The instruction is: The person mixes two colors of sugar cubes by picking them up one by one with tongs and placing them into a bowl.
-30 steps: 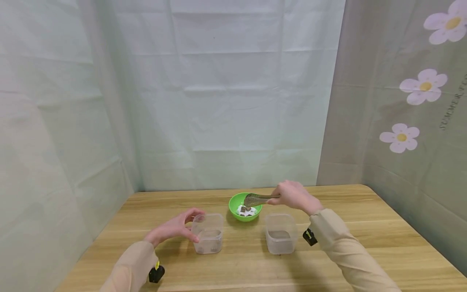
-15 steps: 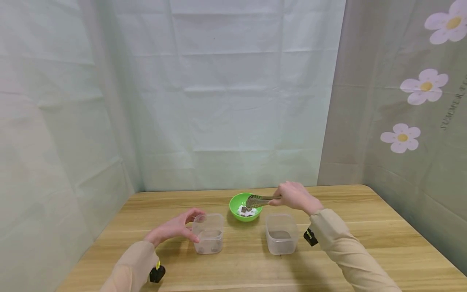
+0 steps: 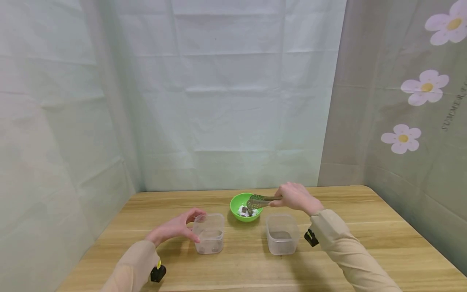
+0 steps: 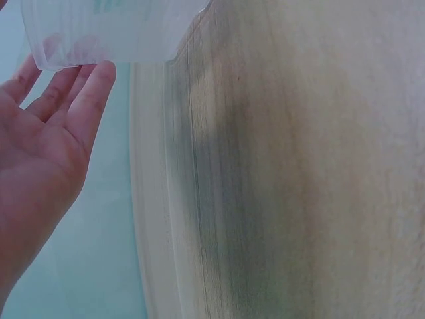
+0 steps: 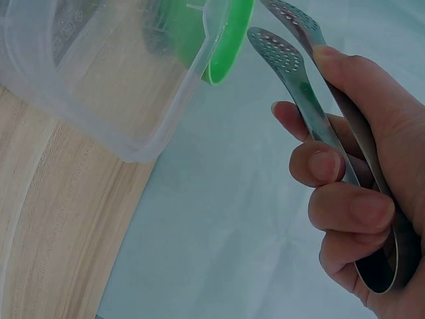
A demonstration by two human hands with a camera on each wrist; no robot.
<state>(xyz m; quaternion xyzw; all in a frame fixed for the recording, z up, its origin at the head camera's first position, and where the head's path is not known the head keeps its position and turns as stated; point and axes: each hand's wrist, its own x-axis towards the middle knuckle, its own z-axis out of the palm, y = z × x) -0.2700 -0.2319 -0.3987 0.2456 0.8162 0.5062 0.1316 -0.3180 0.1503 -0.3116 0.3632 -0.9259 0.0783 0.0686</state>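
Observation:
In the head view my left hand (image 3: 178, 226) holds a clear plastic container (image 3: 209, 244) at its left side, thumb at the front and fingers behind. The left wrist view shows fingertips (image 4: 99, 80) against the container's wall. My right hand (image 3: 296, 198) grips metal tongs (image 3: 258, 202) with perforated tips. Those tips stand apart over a green bowl (image 3: 238, 202), which contains white and dark brown pieces (image 3: 244, 210). From the right wrist, curled fingers wrap the tongs (image 5: 303, 96), and nothing shows between the tips.
A second clear container (image 3: 282, 246) stands to the right, in front of the bowl and below my right hand. All of it is on a wooden table (image 3: 240, 271). Pale curtains (image 3: 233, 101) rise behind and at both sides.
The tongs' tips have spread apart and come slightly lower and to the right over the bowl. My left hand and both containers stay where they were.

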